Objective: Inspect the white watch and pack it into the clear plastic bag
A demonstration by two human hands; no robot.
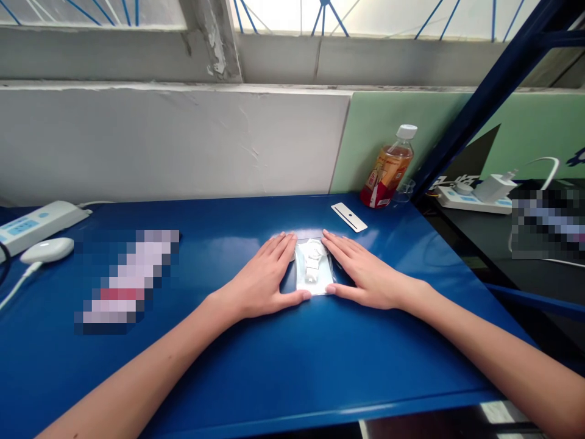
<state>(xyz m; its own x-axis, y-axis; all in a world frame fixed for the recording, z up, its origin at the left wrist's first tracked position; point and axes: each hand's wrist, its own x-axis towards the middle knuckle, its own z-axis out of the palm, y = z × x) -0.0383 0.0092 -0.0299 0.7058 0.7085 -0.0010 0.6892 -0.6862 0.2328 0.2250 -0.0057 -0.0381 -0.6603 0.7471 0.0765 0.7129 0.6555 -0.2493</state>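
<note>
A small clear packet (314, 268) with a white item inside lies flat on the blue desk (283, 366), between my two hands. My left hand (265, 277) rests palm down at its left side, fingertips by the upper left corner and thumb at the lower left corner. On the other side, my right hand (365, 274) lies likewise, fingers by the upper right corner and thumb touching the lower right corner. Both hands have their fingers stretched out. Just beyond my right hand is a flat white card (349, 217) with a dark line and dot.
A bottle (387, 171) with a white cap stands at the back right by the blue frame post (475, 103). At the left are a power strip (41, 225), a white oval device (48, 250) with a cable, and a blurred flat object (132, 277).
</note>
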